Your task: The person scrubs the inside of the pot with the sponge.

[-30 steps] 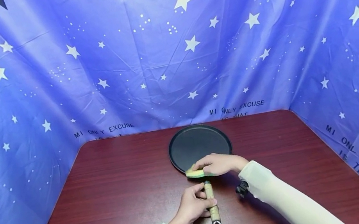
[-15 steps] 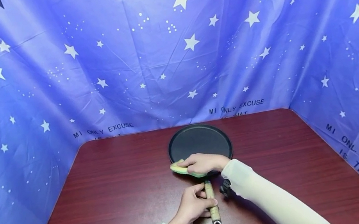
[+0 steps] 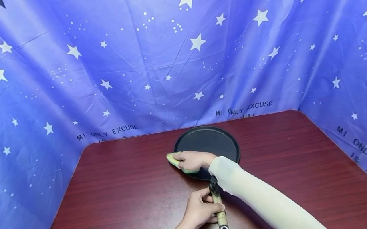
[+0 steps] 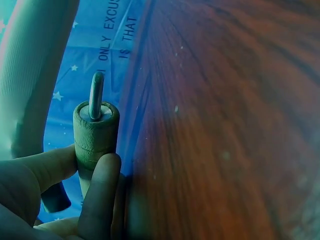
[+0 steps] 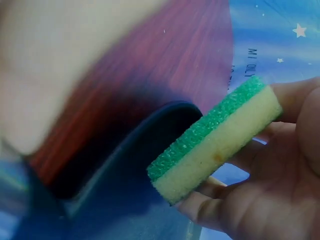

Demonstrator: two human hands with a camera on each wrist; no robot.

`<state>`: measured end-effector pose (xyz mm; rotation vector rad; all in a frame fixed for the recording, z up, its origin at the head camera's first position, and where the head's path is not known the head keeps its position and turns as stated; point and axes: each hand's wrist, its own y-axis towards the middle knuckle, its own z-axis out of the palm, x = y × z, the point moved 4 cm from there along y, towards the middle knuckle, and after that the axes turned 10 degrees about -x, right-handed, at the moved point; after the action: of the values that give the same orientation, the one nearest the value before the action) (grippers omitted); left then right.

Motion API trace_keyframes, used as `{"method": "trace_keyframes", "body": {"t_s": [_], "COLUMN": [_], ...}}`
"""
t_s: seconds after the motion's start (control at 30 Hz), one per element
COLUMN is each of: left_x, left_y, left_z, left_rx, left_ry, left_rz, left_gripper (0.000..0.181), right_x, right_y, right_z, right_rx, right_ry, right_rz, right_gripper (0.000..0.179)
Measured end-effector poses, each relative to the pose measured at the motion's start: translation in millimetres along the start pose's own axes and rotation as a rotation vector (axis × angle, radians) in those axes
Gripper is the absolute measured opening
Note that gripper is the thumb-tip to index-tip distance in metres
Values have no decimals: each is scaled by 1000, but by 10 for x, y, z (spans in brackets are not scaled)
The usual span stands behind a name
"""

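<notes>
A round black frying pan lies toward the back of the table, its wooden handle pointing at me. My left hand grips that handle between thumb and fingers; the metal hanging ring stands out at its end in the left wrist view. With my right hand I hold a yellow and green sponge at the pan's left rim. In the right wrist view the sponge shows its green scouring layer toward the pan, fingers curled about its yellow side.
The dark red wooden table reaches back to a blue curtain with white stars, which also hangs along both sides. My right sleeve crosses over the pan's near right, with a small black wrist camera close above the handle.
My right hand has carried the sponge from the pan's near edge leftward and up along its left rim. The left hand has kept its grip on the handle.
</notes>
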<state>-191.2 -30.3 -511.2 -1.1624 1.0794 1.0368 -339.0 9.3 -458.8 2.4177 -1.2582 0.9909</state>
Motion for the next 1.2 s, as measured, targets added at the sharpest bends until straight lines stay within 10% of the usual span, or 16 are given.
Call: {"method": "trace_keyframes", "body": {"t_s": [0.43, 0.9, 1.2], "left_x": [-7, -10, -4], "left_y": [-9, -15, -23], "left_z": [-7, 25, 24], "left_rx": [-8, -11, -15], "left_ry": [25, 27, 4], "left_rz": [14, -1, -4], "left_gripper": [43, 79, 67], "right_x": [-132, -280, -472], "right_y": [233, 414, 405], "right_z": [-31, -204, -274], "right_rx": [-67, -167, -180], "right_ry": [203, -129, -273], "right_rz": [44, 99, 153], "right_gripper": [57, 55, 59]}}
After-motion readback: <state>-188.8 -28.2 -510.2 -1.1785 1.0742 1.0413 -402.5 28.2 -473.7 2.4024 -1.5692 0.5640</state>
